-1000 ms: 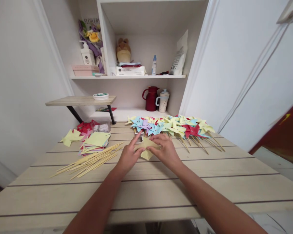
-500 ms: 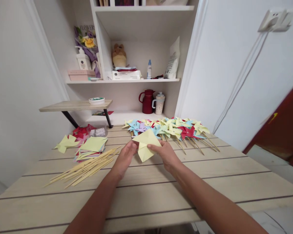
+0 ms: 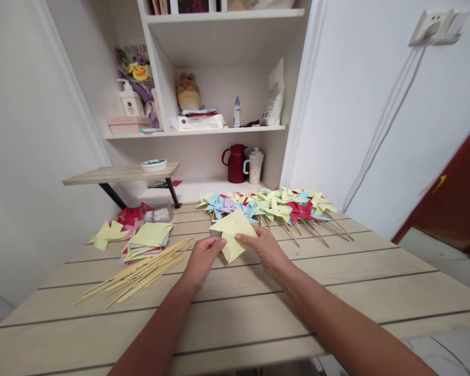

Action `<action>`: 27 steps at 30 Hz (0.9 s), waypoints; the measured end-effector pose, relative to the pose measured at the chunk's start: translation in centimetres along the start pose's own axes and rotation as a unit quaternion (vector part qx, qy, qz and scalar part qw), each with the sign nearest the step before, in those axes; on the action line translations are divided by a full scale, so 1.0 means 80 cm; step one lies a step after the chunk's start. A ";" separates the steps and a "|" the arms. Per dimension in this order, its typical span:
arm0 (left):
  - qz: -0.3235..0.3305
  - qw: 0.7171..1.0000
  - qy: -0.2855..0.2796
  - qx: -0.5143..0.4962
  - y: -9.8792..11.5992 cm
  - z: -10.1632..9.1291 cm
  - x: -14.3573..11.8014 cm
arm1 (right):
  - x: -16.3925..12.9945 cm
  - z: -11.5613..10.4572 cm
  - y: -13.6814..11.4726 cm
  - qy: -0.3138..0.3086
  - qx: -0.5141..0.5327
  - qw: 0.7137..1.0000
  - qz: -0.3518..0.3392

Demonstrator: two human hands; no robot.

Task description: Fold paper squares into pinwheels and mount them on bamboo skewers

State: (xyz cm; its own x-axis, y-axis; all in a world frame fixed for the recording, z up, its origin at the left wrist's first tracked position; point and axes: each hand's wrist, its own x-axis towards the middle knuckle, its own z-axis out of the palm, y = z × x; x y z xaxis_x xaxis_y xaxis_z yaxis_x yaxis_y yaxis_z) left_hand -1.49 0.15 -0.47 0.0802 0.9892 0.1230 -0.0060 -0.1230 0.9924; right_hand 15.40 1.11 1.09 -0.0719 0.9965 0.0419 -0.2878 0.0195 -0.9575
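Note:
Both my hands hold one pale yellow paper square above the middle of the wooden table. My left hand pinches its left edge. My right hand grips its right side with the thumb on top. The sheet is partly folded, with flaps lifted toward me. Behind it lies a row of finished paper pinwheels on sticks, in yellow, blue and red. To the left lie a bundle of bamboo sticks and a stack of coloured paper squares.
Loose red and yellow cut paper lies at the far left. A small wooden riser carries a round tin. The white shelf unit behind holds a red jug, a mug, bottles and boxes. A wall stands to the right.
The yellow paper has opened from a crumpled fold into a flatter, lifted sheet. My left forefinger, pointing outward before, now pinches the paper's edge. The view has tilted upward slightly.

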 end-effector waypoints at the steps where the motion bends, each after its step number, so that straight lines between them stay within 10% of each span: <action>1: 0.002 1.000 0.002 -0.003 0.000 0.000 0.001 | 0.000 0.000 0.000 -0.003 -0.003 1.000 -0.002; 27: 0.023 0.998 0.045 0.028 0.000 0.001 0.001 | 0.000 -0.003 0.009 -0.067 -0.064 0.995 -0.019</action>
State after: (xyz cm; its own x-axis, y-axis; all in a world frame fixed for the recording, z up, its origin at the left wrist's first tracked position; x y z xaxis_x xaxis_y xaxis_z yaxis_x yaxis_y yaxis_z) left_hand -1.44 0.25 -0.50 -0.0096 0.9854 0.1699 0.0491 -0.1692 0.9844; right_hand 15.42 1.11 0.31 -0.1929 0.9751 0.1090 -0.1689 0.0764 -0.9827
